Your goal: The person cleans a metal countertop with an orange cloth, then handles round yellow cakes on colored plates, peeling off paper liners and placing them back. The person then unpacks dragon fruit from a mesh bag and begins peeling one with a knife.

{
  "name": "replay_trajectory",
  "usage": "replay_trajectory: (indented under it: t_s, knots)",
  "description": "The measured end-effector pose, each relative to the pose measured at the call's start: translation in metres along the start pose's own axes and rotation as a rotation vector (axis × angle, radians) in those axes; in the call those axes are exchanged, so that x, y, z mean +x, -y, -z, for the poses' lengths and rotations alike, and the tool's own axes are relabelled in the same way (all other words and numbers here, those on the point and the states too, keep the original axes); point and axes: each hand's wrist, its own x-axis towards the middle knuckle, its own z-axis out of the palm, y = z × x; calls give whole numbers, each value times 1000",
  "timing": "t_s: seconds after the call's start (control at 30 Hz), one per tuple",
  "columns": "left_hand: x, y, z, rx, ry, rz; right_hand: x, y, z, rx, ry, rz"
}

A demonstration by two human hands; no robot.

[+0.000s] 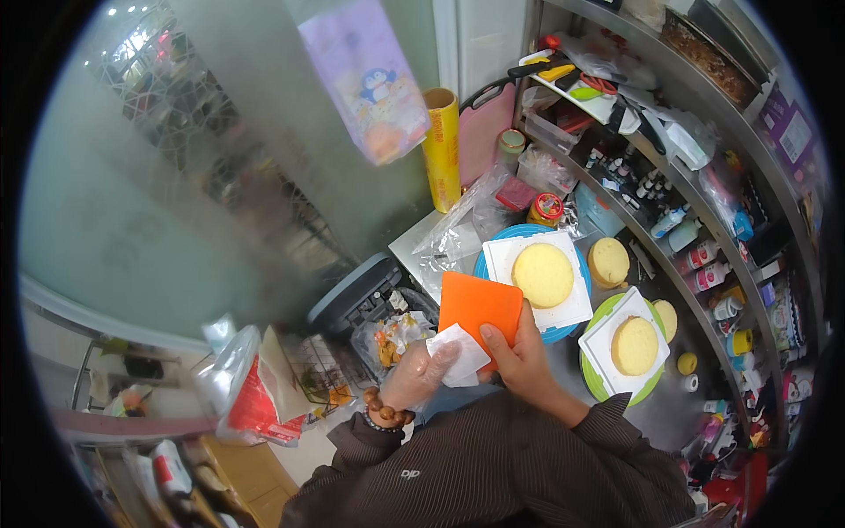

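Observation:
My right hand (521,366) grips a flat orange plastic scraper (478,303) by its lower right side, the thumb lying on its face. In a clear plastic glove, my left hand (416,379) pinches a white paper tissue (457,353) against the scraper's lower left corner. Just beyond the scraper, a round yellow sponge cake (542,276) rests on a white square board (573,310) atop a blue turntable (583,264). Right of my right hand, another sponge cake (635,346) sits on a white board (597,340) over a green turntable (592,381).
More sponge cake (608,263) stands behind the turntables. An open trash bin (356,290) holding waste is left of the counter. Curved-looking metal shelves (667,257) with bottles and tools line the right. A yellow roll tube (442,152) and a jar (546,208) stand at the back.

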Motion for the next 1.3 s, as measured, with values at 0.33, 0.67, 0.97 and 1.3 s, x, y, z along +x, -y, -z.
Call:
replay_trajectory:
  t_s: [0.33, 0.67, 0.97, 1.3]
  knots:
    - [-1, -9, 17, 1, 69, 37, 5, 47, 8, 40, 266, -333]
    - [37, 16, 31, -175, -335, -29, -11, 36, 3, 140, 360, -418]
    - [31, 2, 49, 59, -257, -13, -16, 35, 21, 195, 209, -426]
    - [56, 24, 35, -432, -726, 13, -18, 24, 30, -180, 450, -401]
